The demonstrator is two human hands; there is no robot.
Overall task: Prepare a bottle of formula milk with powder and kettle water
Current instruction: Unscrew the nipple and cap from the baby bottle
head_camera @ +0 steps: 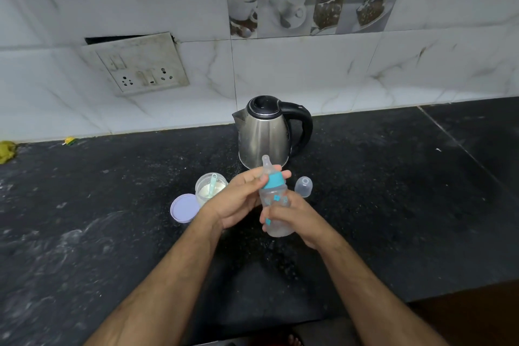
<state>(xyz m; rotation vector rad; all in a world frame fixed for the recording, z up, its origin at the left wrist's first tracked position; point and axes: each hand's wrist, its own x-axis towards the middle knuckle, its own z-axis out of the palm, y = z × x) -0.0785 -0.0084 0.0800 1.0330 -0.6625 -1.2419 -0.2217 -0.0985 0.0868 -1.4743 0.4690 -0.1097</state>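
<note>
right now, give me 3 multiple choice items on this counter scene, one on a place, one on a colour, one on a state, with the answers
1. Where is the clear bottle cap?
A. on the bottle's teat
B. on the counter to the right of the bottle
C. inside the powder tub

2. What colour is the collar ring of the bottle?
A. teal
B. red
C. yellow

3. What state is the powder tub in?
A. closed with its lid
B. tipped on its side
C. open, with a scoop inside

Answers:
1. B, since the cap stands alone on the black counter, near the kettle.
2. A, since the ring under the teat is teal, with the left hand at it and the right hand round the body.
3. C, since the lilac lid lies beside the tub and the scoop rests in the powder.
</note>
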